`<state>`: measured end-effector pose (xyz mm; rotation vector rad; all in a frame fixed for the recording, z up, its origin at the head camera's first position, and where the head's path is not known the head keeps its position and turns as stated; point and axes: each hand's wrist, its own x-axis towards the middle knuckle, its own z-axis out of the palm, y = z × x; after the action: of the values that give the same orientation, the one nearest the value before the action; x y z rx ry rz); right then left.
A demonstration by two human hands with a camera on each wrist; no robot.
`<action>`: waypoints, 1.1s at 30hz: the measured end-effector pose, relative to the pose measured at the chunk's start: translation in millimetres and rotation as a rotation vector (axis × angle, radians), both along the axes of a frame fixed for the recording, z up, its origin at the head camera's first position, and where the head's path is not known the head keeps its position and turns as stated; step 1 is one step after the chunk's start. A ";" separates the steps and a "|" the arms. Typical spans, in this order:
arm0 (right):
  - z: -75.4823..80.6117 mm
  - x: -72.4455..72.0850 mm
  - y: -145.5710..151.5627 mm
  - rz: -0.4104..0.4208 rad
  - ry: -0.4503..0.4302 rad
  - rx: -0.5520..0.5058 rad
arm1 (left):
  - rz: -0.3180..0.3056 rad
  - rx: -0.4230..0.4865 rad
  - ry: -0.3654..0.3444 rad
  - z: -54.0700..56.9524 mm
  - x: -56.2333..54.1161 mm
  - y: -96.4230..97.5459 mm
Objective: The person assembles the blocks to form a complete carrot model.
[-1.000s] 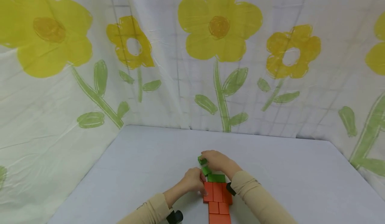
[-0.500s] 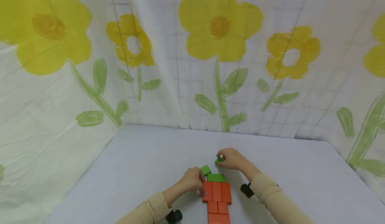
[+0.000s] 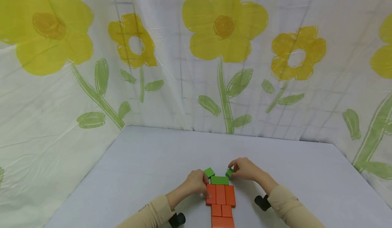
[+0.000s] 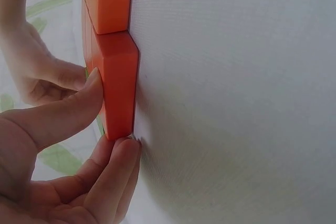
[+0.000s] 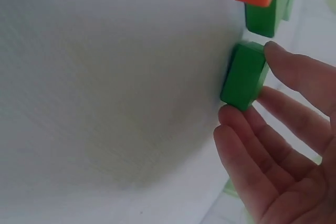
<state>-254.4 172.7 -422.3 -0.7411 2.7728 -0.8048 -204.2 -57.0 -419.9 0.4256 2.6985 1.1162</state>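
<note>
My right hand (image 3: 246,169) pinches a small green block (image 3: 229,172) at the far right corner of the laid-out blocks. In the right wrist view that green block (image 5: 244,74) rests on the table between thumb and fingertips, a small gap from the wider green block (image 5: 262,19). My left hand (image 3: 196,182) holds the left one of the upright orange-red blocks (image 3: 211,190). The left wrist view has the thumb on this orange block's (image 4: 119,87) top and fingertips at its end. Another small green block (image 3: 209,172) lies tilted at the far left corner.
The flat row runs toward me: a wide green block (image 3: 219,180), three upright orange blocks, two smaller orange blocks (image 3: 222,210) and a wide orange block (image 3: 222,222). They lie on a white table (image 3: 153,153). Behind hangs a flowered curtain (image 3: 165,95).
My right hand has carried the small green block from the far left side over to the right and down beside the wide green block. The left hand has stayed on the orange block.
</note>
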 end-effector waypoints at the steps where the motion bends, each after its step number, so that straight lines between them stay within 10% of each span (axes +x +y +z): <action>1: -0.6 1.0 -0.2 -0.004 0.004 0.006 | -0.001 0.000 0.000 -0.1 -0.2 0.3; 24: -0.9 7.9 -5.4 0.010 0.040 0.043 | -0.013 0.004 -0.009 -0.3 0.2 0.0; 33: 7.4 13.0 -2.0 -0.075 0.000 0.007 | -0.107 0.001 0.027 -2.5 2.1 -8.0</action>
<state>-241.4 170.7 -414.9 -0.6395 2.8169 -0.8077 -202.2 -65.0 -422.4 0.5824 2.6632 1.0905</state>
